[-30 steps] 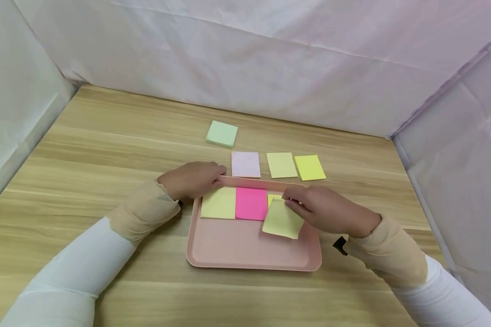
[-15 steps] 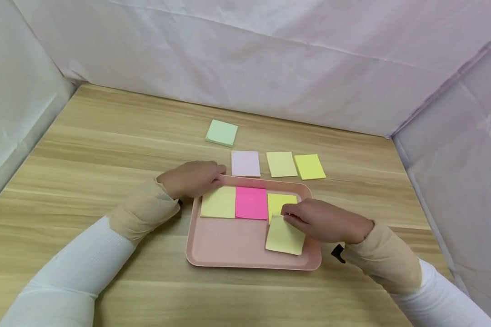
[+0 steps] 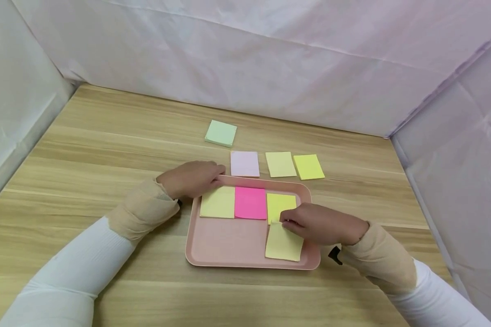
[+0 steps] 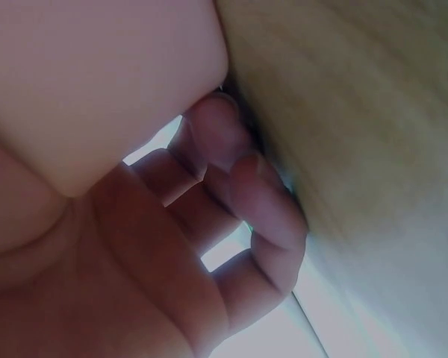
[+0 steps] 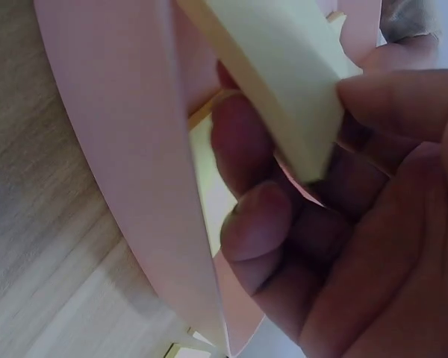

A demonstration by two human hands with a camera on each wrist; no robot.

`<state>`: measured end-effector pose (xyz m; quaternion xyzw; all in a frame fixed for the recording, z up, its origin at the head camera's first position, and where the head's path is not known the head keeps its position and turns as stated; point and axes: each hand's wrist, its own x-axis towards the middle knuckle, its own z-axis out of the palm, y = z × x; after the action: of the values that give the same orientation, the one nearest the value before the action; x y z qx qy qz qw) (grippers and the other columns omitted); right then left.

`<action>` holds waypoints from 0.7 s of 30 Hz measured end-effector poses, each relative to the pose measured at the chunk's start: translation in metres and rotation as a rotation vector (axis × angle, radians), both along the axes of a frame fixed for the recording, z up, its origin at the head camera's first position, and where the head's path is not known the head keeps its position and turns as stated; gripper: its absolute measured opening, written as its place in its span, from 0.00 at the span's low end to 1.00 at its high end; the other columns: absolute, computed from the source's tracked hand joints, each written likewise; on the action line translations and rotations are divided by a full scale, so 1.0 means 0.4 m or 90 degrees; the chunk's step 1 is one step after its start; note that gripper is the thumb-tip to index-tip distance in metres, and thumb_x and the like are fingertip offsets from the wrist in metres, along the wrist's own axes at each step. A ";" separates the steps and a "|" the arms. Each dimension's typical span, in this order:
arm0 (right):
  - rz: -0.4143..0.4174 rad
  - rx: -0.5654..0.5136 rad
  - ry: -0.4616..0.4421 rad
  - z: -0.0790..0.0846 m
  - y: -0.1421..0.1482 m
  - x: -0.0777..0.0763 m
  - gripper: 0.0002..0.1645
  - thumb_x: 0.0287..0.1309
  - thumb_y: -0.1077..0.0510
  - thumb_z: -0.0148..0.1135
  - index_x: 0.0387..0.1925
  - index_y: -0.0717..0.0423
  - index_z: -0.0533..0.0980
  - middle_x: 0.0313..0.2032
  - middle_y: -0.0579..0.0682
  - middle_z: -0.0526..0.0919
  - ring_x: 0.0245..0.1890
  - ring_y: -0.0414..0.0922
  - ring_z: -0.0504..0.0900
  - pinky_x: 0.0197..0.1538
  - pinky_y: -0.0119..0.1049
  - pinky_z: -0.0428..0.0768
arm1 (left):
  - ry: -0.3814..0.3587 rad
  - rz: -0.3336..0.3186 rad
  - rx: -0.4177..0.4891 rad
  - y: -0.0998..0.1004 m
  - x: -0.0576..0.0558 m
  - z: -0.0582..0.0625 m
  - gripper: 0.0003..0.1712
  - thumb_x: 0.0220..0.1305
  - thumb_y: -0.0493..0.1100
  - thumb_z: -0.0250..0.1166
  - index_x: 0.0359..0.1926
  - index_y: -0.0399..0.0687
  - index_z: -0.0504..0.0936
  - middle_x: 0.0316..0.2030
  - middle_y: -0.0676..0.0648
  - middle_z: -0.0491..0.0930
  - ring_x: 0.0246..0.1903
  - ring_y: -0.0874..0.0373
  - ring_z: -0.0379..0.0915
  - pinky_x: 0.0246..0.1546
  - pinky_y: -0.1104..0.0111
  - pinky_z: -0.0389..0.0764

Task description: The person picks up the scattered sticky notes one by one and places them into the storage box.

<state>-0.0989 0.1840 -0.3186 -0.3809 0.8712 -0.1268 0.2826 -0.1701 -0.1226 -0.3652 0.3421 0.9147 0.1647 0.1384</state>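
Note:
My right hand (image 3: 323, 223) pinches a pale yellow sticky note pad (image 3: 284, 246) by its far edge, over the near right part of a pink tray (image 3: 227, 243). In the right wrist view the thick pad (image 5: 287, 82) sits tilted between thumb and fingers. A pale yellow pad (image 3: 217, 203), a hot pink pad (image 3: 250, 204) and a yellow pad (image 3: 279, 203) lie side by side along the tray's far side. At the tray's far left corner, my left hand (image 3: 193, 178) holds the rim; the left wrist view shows its fingers (image 4: 265, 201) curled around the tray wall.
Beyond the tray, a lilac pad (image 3: 244, 164), another pale yellow pad (image 3: 280, 164) and a bright yellow pad (image 3: 309, 167) lie in a row on the wooden table (image 3: 118, 131). A mint green pad (image 3: 221, 132) lies farther back. Pale cloth walls (image 3: 245, 63) enclose the table.
My right hand has brought the pale yellow pad toward the near side of the tray, uncovering the yellow pad behind it. My left hand has stayed at the corner.

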 end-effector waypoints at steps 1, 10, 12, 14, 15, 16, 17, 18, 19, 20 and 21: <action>0.001 0.002 -0.002 0.000 -0.001 0.001 0.13 0.68 0.56 0.48 0.25 0.48 0.70 0.16 0.37 0.60 0.18 0.32 0.59 0.27 0.27 0.69 | 0.000 0.000 0.000 0.000 0.000 0.000 0.06 0.67 0.43 0.53 0.36 0.47 0.74 0.28 0.46 0.74 0.28 0.54 0.68 0.31 0.61 0.74; 0.013 0.001 0.017 -0.008 -0.004 0.004 0.15 0.64 0.57 0.53 0.21 0.48 0.72 0.15 0.37 0.61 0.17 0.32 0.59 0.24 0.25 0.67 | 0.001 0.002 0.006 -0.003 -0.001 -0.002 0.07 0.68 0.44 0.53 0.35 0.47 0.74 0.28 0.47 0.74 0.27 0.54 0.68 0.30 0.61 0.73; 0.015 0.005 0.021 -0.012 -0.004 0.002 0.14 0.63 0.58 0.53 0.20 0.47 0.72 0.14 0.37 0.62 0.17 0.32 0.60 0.24 0.25 0.68 | 0.000 0.004 0.007 -0.004 0.000 -0.002 0.07 0.67 0.44 0.53 0.35 0.48 0.74 0.28 0.47 0.74 0.27 0.54 0.68 0.30 0.61 0.73; 0.020 0.010 0.026 -0.018 -0.004 -0.001 0.14 0.62 0.59 0.54 0.20 0.46 0.71 0.15 0.37 0.64 0.18 0.32 0.62 0.24 0.25 0.69 | -0.003 0.003 0.007 -0.004 0.000 -0.002 0.07 0.68 0.44 0.53 0.35 0.47 0.74 0.27 0.47 0.74 0.27 0.54 0.68 0.30 0.61 0.73; 0.025 0.012 0.030 -0.020 -0.005 -0.002 0.14 0.62 0.59 0.54 0.20 0.46 0.71 0.15 0.37 0.64 0.18 0.32 0.63 0.24 0.26 0.69 | -0.004 0.003 0.007 -0.003 0.000 -0.002 0.07 0.68 0.44 0.53 0.35 0.47 0.74 0.27 0.47 0.74 0.27 0.54 0.68 0.30 0.61 0.73; 0.029 0.012 0.034 -0.022 -0.005 -0.003 0.14 0.61 0.60 0.54 0.20 0.46 0.71 0.15 0.37 0.65 0.19 0.32 0.63 0.24 0.25 0.69 | -0.005 0.003 0.008 -0.003 0.000 -0.003 0.07 0.67 0.44 0.53 0.34 0.47 0.74 0.27 0.47 0.74 0.27 0.54 0.68 0.30 0.62 0.73; 0.031 0.015 0.036 -0.023 -0.006 -0.004 0.14 0.60 0.60 0.55 0.19 0.45 0.70 0.15 0.37 0.65 0.19 0.32 0.63 0.24 0.25 0.68 | -0.004 0.002 0.009 -0.003 -0.001 -0.004 0.07 0.67 0.44 0.53 0.34 0.47 0.74 0.27 0.47 0.74 0.26 0.54 0.68 0.29 0.62 0.73; 0.035 0.016 0.040 -0.024 -0.006 -0.006 0.15 0.60 0.60 0.55 0.18 0.45 0.70 0.15 0.37 0.64 0.19 0.32 0.62 0.24 0.25 0.67 | -0.004 0.001 0.008 -0.003 -0.002 -0.004 0.07 0.67 0.44 0.53 0.34 0.47 0.74 0.27 0.47 0.74 0.26 0.54 0.67 0.30 0.62 0.73; 0.037 0.014 0.041 -0.023 -0.007 -0.007 0.15 0.60 0.60 0.56 0.18 0.45 0.70 0.15 0.37 0.64 0.19 0.32 0.62 0.24 0.25 0.67 | -0.003 0.000 0.007 -0.002 -0.003 -0.005 0.07 0.67 0.44 0.53 0.34 0.47 0.74 0.26 0.47 0.74 0.26 0.54 0.67 0.29 0.62 0.73; 0.039 0.013 0.042 -0.022 -0.008 -0.007 0.15 0.59 0.60 0.56 0.18 0.44 0.70 0.15 0.37 0.64 0.19 0.32 0.62 0.24 0.25 0.66 | -0.002 -0.001 0.007 -0.002 -0.004 -0.006 0.07 0.67 0.44 0.53 0.34 0.47 0.74 0.26 0.47 0.74 0.26 0.54 0.67 0.29 0.62 0.73; 0.040 0.013 0.043 -0.021 -0.009 -0.008 0.15 0.59 0.60 0.56 0.18 0.45 0.71 0.15 0.37 0.64 0.19 0.32 0.61 0.24 0.26 0.66 | -0.001 -0.001 0.007 -0.001 -0.004 -0.007 0.07 0.67 0.44 0.53 0.33 0.47 0.74 0.26 0.47 0.74 0.26 0.54 0.67 0.29 0.62 0.73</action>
<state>-0.1020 0.1802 -0.3271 -0.4095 0.8690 -0.0961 0.2606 -0.1718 -0.1232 -0.3679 0.3436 0.9134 0.1695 0.1375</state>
